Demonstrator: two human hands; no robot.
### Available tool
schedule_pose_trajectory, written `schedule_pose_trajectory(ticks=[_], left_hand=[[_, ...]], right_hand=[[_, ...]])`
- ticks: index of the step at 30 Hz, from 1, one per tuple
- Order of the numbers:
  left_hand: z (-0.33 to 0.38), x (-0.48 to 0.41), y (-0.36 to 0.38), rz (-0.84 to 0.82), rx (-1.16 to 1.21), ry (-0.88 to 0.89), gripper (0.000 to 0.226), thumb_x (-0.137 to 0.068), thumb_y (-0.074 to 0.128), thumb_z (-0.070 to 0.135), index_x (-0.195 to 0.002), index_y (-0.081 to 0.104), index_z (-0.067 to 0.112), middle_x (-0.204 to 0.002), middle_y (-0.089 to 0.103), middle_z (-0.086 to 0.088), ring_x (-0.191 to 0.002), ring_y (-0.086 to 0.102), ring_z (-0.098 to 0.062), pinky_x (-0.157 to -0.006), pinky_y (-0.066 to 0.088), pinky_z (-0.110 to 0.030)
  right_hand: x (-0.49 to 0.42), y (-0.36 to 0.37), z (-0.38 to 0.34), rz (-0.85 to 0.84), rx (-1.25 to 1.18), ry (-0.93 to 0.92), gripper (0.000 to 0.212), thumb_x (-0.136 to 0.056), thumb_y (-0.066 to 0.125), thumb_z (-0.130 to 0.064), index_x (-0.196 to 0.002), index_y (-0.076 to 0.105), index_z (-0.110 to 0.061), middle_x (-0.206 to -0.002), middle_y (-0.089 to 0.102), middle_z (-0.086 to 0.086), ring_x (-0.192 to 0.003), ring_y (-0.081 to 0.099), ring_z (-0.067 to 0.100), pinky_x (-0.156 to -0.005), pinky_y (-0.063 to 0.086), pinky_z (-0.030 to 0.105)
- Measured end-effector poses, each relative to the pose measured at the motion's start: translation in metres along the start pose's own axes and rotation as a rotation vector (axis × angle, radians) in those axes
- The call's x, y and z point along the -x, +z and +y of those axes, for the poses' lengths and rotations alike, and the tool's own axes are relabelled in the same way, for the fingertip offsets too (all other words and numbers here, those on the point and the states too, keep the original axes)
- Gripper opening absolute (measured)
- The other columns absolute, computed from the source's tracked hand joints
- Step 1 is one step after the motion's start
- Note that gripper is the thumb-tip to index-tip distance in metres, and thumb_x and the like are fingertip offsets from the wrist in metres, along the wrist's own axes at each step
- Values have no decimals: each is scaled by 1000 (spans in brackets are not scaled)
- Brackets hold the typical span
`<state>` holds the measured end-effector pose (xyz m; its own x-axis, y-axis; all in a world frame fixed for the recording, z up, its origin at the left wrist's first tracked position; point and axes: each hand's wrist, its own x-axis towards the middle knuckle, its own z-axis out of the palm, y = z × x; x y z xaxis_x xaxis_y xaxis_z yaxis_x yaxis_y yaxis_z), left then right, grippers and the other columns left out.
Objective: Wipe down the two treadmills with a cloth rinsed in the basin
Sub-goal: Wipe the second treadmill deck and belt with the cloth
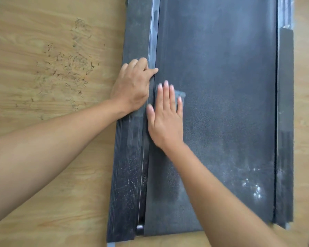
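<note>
Pressing grey cloth (181, 94), dusty black treadmill (221, 82)

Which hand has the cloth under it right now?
The right hand, spread flat on the grey cloth on the treadmill belt. The left hand rests with curled fingers on the left side rail, no cloth visible there.

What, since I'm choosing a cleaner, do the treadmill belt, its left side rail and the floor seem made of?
Treadmill belt: probably rubbery, matte black; fine grainy texture, pale dust streaks. Left side rail: likely hard plastic, dark; lengthwise ribs, pale scuffs. Floor: wood or wood-look laminate, light, faint sheen; printed or real grain cannot be told.
</note>
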<state>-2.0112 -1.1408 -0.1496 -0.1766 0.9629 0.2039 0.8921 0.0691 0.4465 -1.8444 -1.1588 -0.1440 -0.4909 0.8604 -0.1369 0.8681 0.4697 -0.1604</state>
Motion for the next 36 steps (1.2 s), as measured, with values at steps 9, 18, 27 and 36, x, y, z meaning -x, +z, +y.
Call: schedule_pose_trajectory(ticks=[9, 18, 27, 36], left_hand=[[-1, 2, 1, 0, -4, 35, 46, -99, 40, 7, -135, 68, 13, -97, 49, -11, -88, 47, -35, -74, 30, -43], [6, 2, -4, -55, -110, 24, 48, -100, 32, 15, -134, 65, 9, -105, 52, -16, -93, 49, -38, -77, 31, -48], [10, 1, -6, -42, -162, 46, 39, -104, 40, 19, -129, 68, 7, -99, 50, -14, -88, 47, -36, -73, 32, -48], [18, 1, -3, -17, -298, 26, 40, -98, 46, 13, -132, 67, 11, -102, 54, -15, -91, 49, -38, -71, 34, -48]], right_hand=[[252, 16, 10, -181, 55, -85, 77, -106, 37, -54, -166, 19, -9, -176, 6, 10, -162, 12, 28, -121, 24, 52], [-19, -18, 42, -23, -15, 104, 89, -103, 22, -71, -168, 7, -12, -176, -2, 7, -163, -5, 21, -130, 4, 52], [249, 1, 55, -235, 49, 14, 92, -104, 33, -69, -167, 7, -8, -176, -5, 10, -163, 2, 31, -126, 13, 53], [-35, -28, 72, -56, 10, 27, 89, -103, 22, -73, -168, 4, -15, -177, -4, 3, -162, -9, 19, -130, 3, 51]])
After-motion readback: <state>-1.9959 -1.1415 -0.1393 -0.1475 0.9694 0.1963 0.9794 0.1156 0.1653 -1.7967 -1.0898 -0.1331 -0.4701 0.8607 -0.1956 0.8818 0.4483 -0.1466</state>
